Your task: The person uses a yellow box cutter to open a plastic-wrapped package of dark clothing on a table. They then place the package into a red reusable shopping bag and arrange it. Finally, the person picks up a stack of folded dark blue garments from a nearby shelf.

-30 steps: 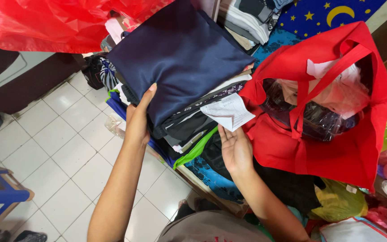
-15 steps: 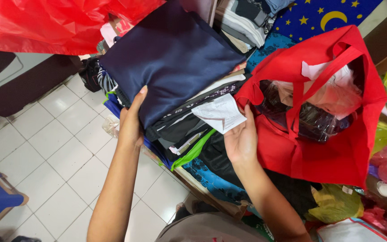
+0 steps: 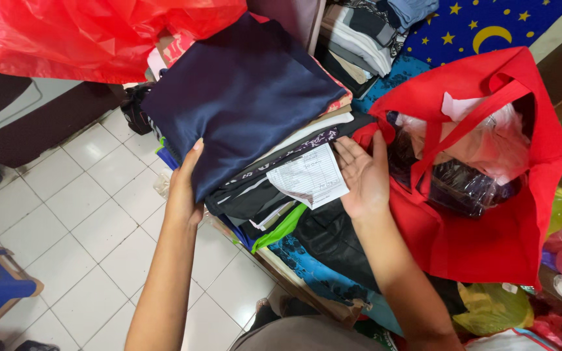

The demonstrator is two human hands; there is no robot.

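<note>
**Both hands at a stack of folded clothes**

The left hand presses flat against the near side of a stack of folded clothes, its thumb lying on the edge of the navy cloth that tops the pile. This grip is wide, fingers tucked against the layers below; how far they curl under the stack cannot be told.

The right hand is open, palm up, at the other side of the same stack. Its grip is wide and closes on nothing. A white paper slip lies just left of this palm, resting on the dark folded layers and touching the hand's thumb side. A green garment edge sticks out below the slip.

Directly right of the right hand stands a red fabric bag, mouth open, with clear-wrapped items inside. Above the left hand hangs a red plastic bag. White floor tiles lie below and left of that hand.
</note>
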